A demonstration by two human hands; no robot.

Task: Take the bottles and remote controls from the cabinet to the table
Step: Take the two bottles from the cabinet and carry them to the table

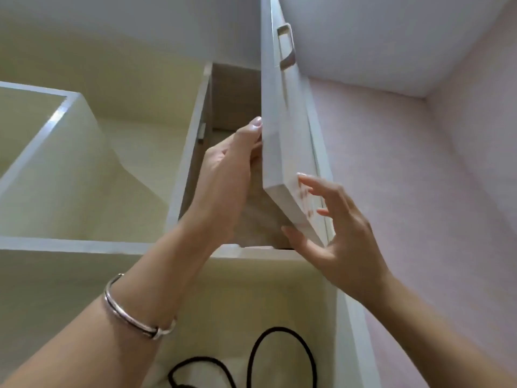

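Note:
I look up at a high white cabinet whose door [285, 135] stands partly swung out, its handle [288, 46] near the top. My left hand [229, 169] reaches into the gap, fingertips against the door's inner face, holding nothing. My right hand [335, 236] is at the door's lower corner, fingers spread on the outer face and thumb under the bottom edge. The dark cabinet interior [235, 102] shows only a pale crumpled shape [260, 217] low down. No bottles or remote controls are visible.
An open cream shelf compartment [84, 163] lies to the left of the cabinet, another below it. A black cord [279, 359] loops in the lower compartment. A pink wall [419, 191] closes in on the right. A silver bracelet [131, 315] circles my left wrist.

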